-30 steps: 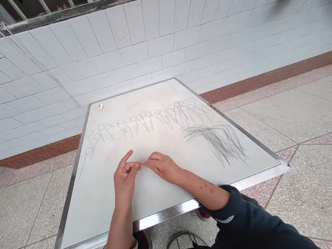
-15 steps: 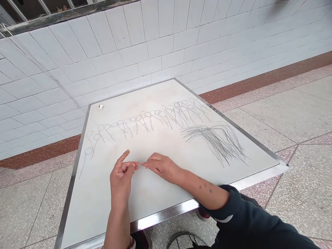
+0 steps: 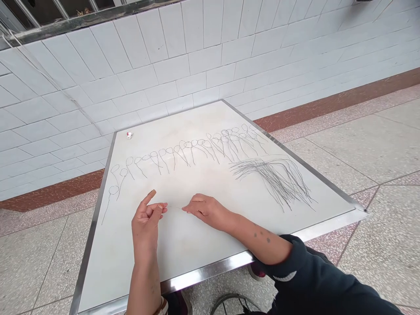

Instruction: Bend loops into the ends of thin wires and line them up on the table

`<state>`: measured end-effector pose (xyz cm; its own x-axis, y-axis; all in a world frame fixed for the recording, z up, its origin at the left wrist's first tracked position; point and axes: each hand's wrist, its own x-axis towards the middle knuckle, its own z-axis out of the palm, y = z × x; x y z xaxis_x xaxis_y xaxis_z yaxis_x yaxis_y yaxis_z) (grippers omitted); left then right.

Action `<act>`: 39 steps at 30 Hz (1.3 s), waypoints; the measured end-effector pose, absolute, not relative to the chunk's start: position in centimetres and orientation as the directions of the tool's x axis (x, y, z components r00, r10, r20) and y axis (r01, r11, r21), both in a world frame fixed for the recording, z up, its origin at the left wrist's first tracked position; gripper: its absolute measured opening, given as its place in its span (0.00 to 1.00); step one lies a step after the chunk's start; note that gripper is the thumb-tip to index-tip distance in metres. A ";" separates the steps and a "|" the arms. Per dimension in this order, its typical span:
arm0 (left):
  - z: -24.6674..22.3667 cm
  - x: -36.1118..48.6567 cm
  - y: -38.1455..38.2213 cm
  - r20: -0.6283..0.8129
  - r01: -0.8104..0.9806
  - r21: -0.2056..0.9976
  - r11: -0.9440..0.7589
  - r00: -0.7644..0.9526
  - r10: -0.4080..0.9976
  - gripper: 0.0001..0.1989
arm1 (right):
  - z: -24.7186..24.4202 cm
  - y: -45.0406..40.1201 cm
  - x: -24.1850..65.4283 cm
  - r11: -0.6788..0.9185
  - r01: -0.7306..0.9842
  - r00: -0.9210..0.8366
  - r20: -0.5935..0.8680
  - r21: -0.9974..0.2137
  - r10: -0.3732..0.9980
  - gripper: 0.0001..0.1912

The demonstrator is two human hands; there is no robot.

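Observation:
Above the near part of the white table, my left hand [image 3: 147, 221] pinches one end of a thin wire [image 3: 174, 207] between thumb and fingertips, its index finger raised. My right hand [image 3: 205, 211] pinches the wire further along, its fingers pressed together. Only a short, faint stretch shows between the hands. Beyond them lies a row of dark wires with looped heads [image 3: 188, 146], running across the table. One looped wire [image 3: 113, 190] lies apart at the left. To the right is a loose bundle of straight wires [image 3: 278, 179].
The white table [image 3: 183, 258] has a metal edge and stands against a tiled wall [image 3: 164, 70]. A small red-and-white object [image 3: 130, 135] lies near its far left corner. Below the front edge shows part of a round stool-like frame [image 3: 236, 299].
My left hand has moved left, away from my right hand, so the gap between them is wider. A stretch of thin wire now shows in it. My right hand has barely moved.

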<state>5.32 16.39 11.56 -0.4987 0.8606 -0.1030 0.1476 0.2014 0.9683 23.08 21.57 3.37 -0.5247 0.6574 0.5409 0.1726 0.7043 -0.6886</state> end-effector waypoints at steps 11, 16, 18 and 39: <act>11.7 4.7 16.4 -0.158 0.135 0.960 0.246 -0.464 0.872 0.28 | 4.1 22.5 24.1 0.735 0.224 -0.523 0.557 -0.640 0.644 0.11; 11.4 5.0 16.5 -0.184 0.158 0.950 0.270 -0.418 0.890 0.28 | 3.4 21.9 23.0 0.801 0.296 -0.578 0.570 -0.521 0.584 0.12; 11.2 5.1 16.6 -0.166 0.165 0.952 0.257 -0.425 0.890 0.28 | 3.0 21.7 22.8 0.819 0.313 -0.584 0.582 -0.481 0.565 0.12; 10.3 6.4 17.2 -0.183 0.298 0.916 0.268 -0.283 0.942 0.31 | 3.3 21.9 24.0 0.647 0.489 -0.522 0.398 -0.585 0.754 0.07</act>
